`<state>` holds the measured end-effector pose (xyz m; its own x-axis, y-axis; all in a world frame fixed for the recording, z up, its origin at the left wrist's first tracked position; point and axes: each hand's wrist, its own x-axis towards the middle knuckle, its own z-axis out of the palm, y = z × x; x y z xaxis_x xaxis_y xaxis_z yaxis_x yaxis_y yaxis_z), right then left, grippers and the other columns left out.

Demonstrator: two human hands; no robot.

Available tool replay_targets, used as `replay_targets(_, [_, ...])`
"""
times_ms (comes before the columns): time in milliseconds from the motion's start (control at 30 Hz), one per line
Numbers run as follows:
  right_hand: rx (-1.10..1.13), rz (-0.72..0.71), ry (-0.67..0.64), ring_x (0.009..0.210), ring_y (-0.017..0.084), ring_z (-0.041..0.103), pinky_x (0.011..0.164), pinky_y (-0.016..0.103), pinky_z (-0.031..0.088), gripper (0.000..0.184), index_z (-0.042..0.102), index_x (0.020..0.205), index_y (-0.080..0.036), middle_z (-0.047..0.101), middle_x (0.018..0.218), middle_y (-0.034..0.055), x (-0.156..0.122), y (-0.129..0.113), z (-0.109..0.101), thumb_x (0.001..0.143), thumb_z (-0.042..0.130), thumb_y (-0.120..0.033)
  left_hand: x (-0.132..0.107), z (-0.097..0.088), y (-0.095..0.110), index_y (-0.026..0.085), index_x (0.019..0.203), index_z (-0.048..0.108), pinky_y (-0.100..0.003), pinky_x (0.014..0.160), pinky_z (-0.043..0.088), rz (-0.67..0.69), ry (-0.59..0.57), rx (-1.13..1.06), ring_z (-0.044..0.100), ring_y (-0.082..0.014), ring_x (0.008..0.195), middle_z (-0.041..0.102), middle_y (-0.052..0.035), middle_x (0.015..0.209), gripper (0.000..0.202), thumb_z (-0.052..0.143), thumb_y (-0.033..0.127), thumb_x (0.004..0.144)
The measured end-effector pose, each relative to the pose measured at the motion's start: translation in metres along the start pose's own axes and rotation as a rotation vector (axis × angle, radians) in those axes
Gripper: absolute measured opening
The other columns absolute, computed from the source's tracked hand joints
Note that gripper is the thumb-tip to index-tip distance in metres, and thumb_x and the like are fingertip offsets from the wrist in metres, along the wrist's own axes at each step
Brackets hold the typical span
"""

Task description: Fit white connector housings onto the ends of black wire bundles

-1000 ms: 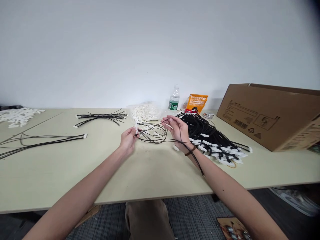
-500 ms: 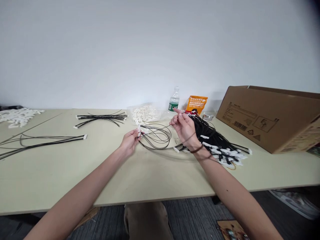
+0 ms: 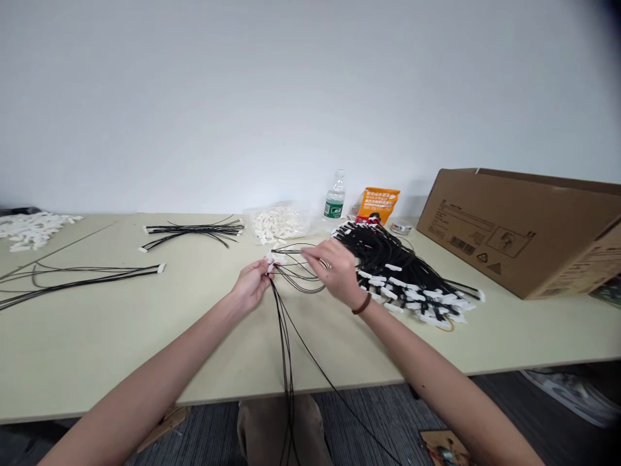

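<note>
My left hand [image 3: 251,283] is closed in a pinch on the white connector end of a bundle of thin black wires [image 3: 286,336]. The strands hang from it toward me, over the table's front edge. My right hand [image 3: 334,272] hovers just right of the left hand, smeared by motion, fingers curled over a loop of the same wires [image 3: 303,279]. A large heap of black wires with white connectors [image 3: 402,272] lies just to the right of my right hand.
A clear bag of white connectors [image 3: 276,222], a water bottle [image 3: 335,197] and an orange packet [image 3: 379,202] stand at the back. Wire bundles [image 3: 194,230] [image 3: 77,277] lie left, with loose white connectors [image 3: 32,228] far left. A cardboard box [image 3: 528,226] fills the right side.
My right hand dropped from a raised position near the heap back down beside the left hand. The wire loop has uncoiled, and strands now hang over the table's front edge.
</note>
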<state>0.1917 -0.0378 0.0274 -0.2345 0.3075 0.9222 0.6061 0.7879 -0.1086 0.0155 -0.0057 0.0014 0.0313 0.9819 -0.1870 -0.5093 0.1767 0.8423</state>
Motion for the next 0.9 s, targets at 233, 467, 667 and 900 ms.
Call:
replay_targets(233, [-0.251, -0.165, -0.082, 0.063, 0.012, 0.043, 0.060, 0.026, 0.034, 0.015, 0.062, 0.072, -0.017, 0.056, 0.061, 0.0008, -0.015, -0.005, 0.019, 0.084, 0.054, -0.022, -0.004, 0.003, 0.001, 0.007, 0.072, 0.058, -0.015, 0.049, 0.038, -0.004, -0.080, -0.023, 0.046, -0.0033, 0.053, 0.054, -0.0016, 0.066, 0.014, 0.047, 0.002, 0.078])
replay_targets(467, [-0.259, -0.171, -0.095, 0.063, 0.013, 0.042, 0.059, 0.026, 0.033, 0.016, 0.063, 0.073, -0.017, 0.056, 0.061, 0.0008, -0.015, -0.003, 0.017, 0.085, 0.053, -0.022, -0.008, 0.007, 0.002, 0.008, 0.069, 0.057, -0.016, 0.050, 0.037, -0.015, -0.093, -0.033, 0.045, -0.0043, 0.053, 0.054, -0.0021, 0.065, 0.014, 0.048, 0.004, 0.078])
replay_targets(667, [-0.239, -0.165, -0.101, 0.064, 0.013, 0.043, 0.059, 0.026, 0.034, 0.015, 0.063, 0.075, -0.017, 0.056, 0.062, 0.0012, -0.015, -0.002, 0.017, 0.085, 0.054, -0.023, -0.009, 0.008, 0.004, 0.008, 0.070, 0.057, -0.016, 0.049, 0.036, -0.020, -0.098, -0.032, 0.045, -0.0045, 0.054, 0.055, -0.0030, 0.066, 0.013, 0.048, 0.006, 0.079])
replay_targets(900, [-0.228, -0.136, -0.143, 0.064, 0.013, 0.044, 0.061, 0.027, 0.034, 0.019, 0.063, 0.075, -0.019, 0.056, 0.063, 0.0017, -0.016, -0.001, 0.017, 0.087, 0.051, -0.025, -0.007, 0.007, 0.003, 0.008, 0.071, 0.057, -0.016, 0.049, 0.036, -0.022, -0.118, -0.055, 0.044, -0.0042, 0.053, 0.055, -0.0026, 0.066, 0.008, 0.051, 0.005, 0.077])
